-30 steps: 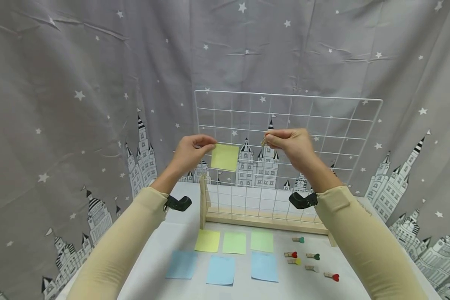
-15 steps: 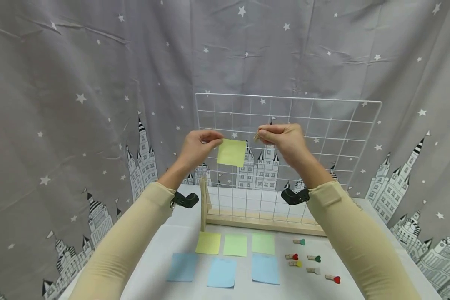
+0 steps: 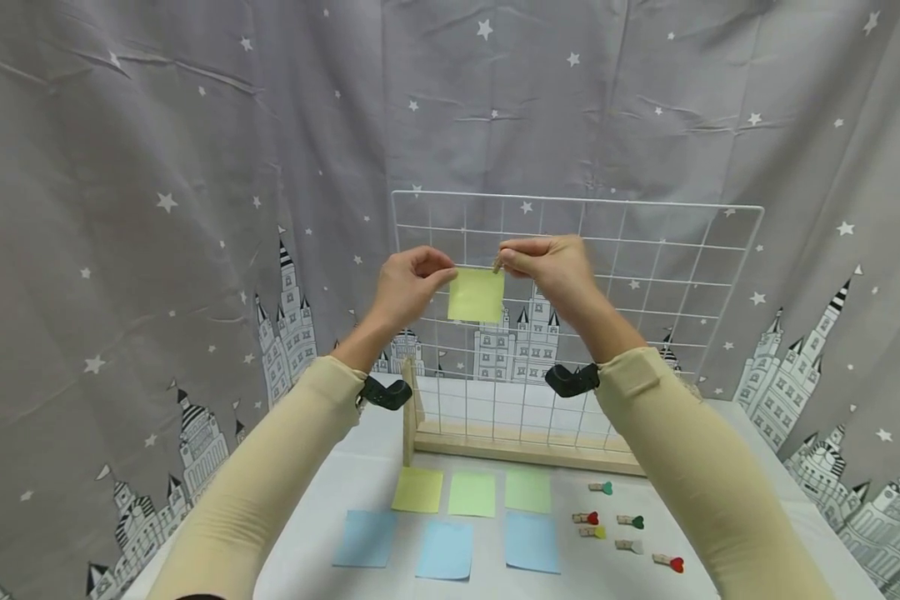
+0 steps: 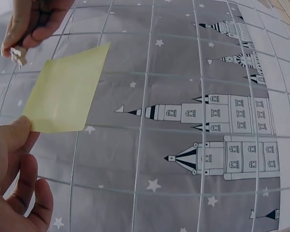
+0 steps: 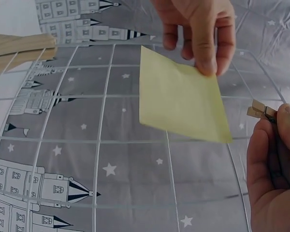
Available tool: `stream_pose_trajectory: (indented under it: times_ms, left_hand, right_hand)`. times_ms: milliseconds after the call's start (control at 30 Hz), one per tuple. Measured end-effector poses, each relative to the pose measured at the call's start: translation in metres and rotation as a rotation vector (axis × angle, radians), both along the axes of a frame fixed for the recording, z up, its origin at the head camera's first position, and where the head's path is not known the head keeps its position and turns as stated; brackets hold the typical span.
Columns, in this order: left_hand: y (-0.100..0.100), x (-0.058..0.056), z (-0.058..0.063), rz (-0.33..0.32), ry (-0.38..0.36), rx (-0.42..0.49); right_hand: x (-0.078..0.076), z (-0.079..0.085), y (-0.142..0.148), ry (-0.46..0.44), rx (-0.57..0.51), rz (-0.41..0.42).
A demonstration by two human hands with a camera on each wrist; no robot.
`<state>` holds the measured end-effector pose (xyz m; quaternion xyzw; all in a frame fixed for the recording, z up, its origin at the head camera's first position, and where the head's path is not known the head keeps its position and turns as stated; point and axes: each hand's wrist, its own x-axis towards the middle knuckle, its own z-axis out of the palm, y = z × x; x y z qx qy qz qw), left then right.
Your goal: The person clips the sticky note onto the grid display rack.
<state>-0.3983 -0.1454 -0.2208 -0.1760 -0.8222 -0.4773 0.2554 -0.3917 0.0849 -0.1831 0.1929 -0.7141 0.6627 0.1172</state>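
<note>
A yellow sticky note (image 3: pixel 476 296) hangs in front of the white wire grid (image 3: pixel 607 275), pinched at its upper left corner between the thumb and fingers of my left hand (image 3: pixel 412 283). My right hand (image 3: pixel 551 271) pinches a small wooden clothespin (image 5: pixel 262 110) near the note's upper right corner. In the right wrist view the clothespin's jaws point towards the note and stand apart from it. The left wrist view shows the note (image 4: pixel 67 92) held by one corner, with the clothespin (image 4: pixel 18 55) beyond it.
On the white table lie yellow (image 3: pixel 417 489), green (image 3: pixel 472 494) and blue (image 3: pixel 444 550) sticky notes in two rows. Several clothespins with coloured hearts (image 3: pixel 669 563) lie to their right. A wooden base (image 3: pixel 525 448) carries the grid. Behind hangs a grey curtain (image 3: pixel 157 125).
My left hand has moved up and right with the yellow note. My right hand has come left and slightly up with the clothespin, so the two hands are closer together.
</note>
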Motion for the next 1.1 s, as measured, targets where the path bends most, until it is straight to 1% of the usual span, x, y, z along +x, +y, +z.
stream_pose_trajectory:
  times_ms: [100,267,367,567,833,1000,1100]
  left_hand:
    - [0.004,-0.002,0.002,0.008,0.003,0.005]
    - [0.007,-0.004,0.003,0.028,-0.004,0.013]
    - [0.008,-0.004,0.004,0.036,-0.009,0.016]
    - [0.01,-0.006,0.005,0.057,-0.009,0.012]
    - [0.011,-0.007,0.005,0.061,-0.047,0.041]
    - [0.011,-0.008,0.004,0.06,-0.064,0.062]
    - [0.01,-0.009,0.003,0.056,-0.062,0.073]
  right_hand:
    - [-0.001,0.001,-0.005,0.011,0.043,-0.026]
    - [-0.003,0.001,-0.013,0.011,0.077,-0.056]
    - [-0.004,0.002,-0.017,0.003,0.087,-0.078]
    - [-0.007,0.002,-0.026,0.007,0.066,-0.095]
    - [-0.009,-0.004,-0.034,0.048,0.07,-0.15]
    - [-0.008,-0.007,-0.039,0.103,0.08,-0.19]
    - [-0.008,-0.008,-0.041,0.134,0.098,-0.213]
